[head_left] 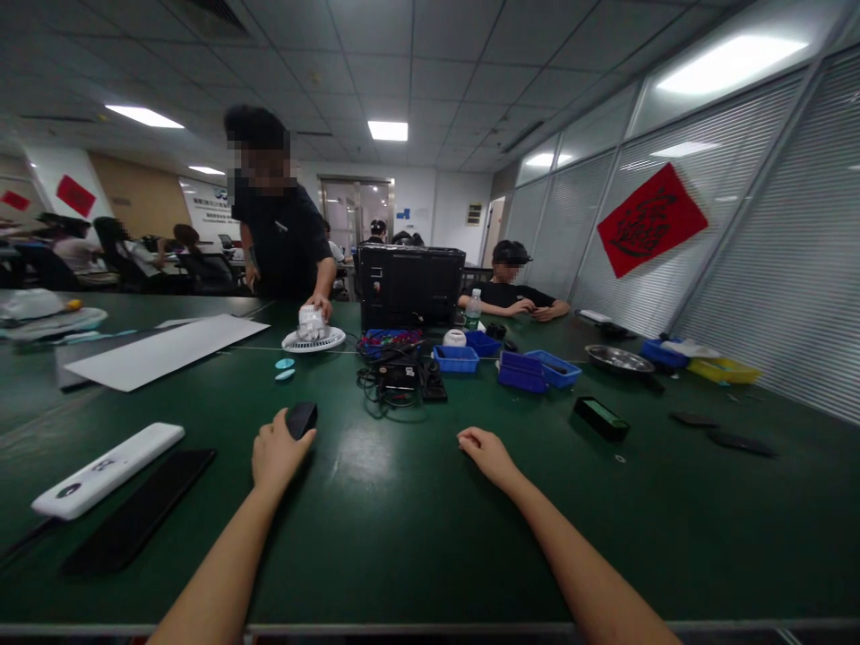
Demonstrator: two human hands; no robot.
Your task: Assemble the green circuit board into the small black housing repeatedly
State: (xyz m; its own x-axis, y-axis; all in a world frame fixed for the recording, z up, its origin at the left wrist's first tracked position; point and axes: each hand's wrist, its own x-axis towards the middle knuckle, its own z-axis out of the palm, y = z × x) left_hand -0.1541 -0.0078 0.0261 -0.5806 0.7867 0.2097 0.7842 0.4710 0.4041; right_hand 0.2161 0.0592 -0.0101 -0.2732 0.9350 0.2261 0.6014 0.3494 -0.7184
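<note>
My left hand (278,454) is closed around the near side of a small dark block-like object (304,417) on the green table (396,528); its exact kind cannot be made out. Farther right, my right hand (489,457) rests on the tabletop with its fingers curled together, and nothing shows in it. Two light-blue pieces (285,368) lie beyond my left hand. A tangle of cables with a black adapter (399,375) sits between and beyond my hands. To the right of my right hand stands a black box with a green top (601,418).
At left lie a white power strip (111,470), a black flat panel (141,511) and a white sheet (171,351). Across the table, a standing person's hand (320,305) touches a white fan (313,336). Blue bins (457,359), a bottle (473,309) and a metal pan (618,359) stand farther back.
</note>
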